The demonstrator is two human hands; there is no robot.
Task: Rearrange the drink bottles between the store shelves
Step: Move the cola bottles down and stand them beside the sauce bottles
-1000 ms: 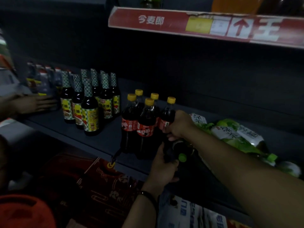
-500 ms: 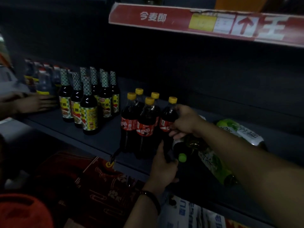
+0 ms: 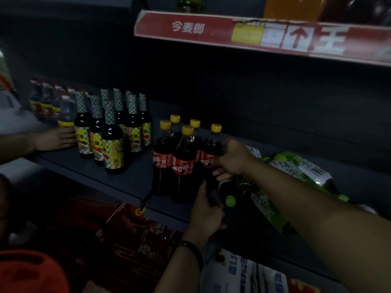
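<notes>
At the far left another person's hand (image 3: 57, 139) rests on the shelf (image 3: 135, 176), just beside a row of small bottles (image 3: 48, 106). Next stands a cluster of soy sauce bottles (image 3: 112, 144) with checked necks, all upright. Below the shelf edge lies a red carton (image 3: 127, 240).

In the middle of the shelf five cola bottles (image 3: 184, 163) with yellow caps stand upright, close together. The left hand (image 3: 208, 212), a dark band (image 3: 191, 248) at its wrist, reaches up from below. Its grip is clamped round the foot of the rightmost cola bottle (image 3: 212, 149), near the shelf's front edge.

The right hand (image 3: 232, 159) comes in from the right with fingers curled, thumb at that bottle's red label. Just under it a tea bottle (image 3: 264, 204) lies on its side, green cap (image 3: 230, 200) toward the camera. I cannot tell which of the two its grip is closed on.

Further right, more green tea bottles (image 3: 296, 168) lie flat on the shelf. Overhead, a red price strip (image 3: 211, 30) fronts the upper shelf.
</notes>
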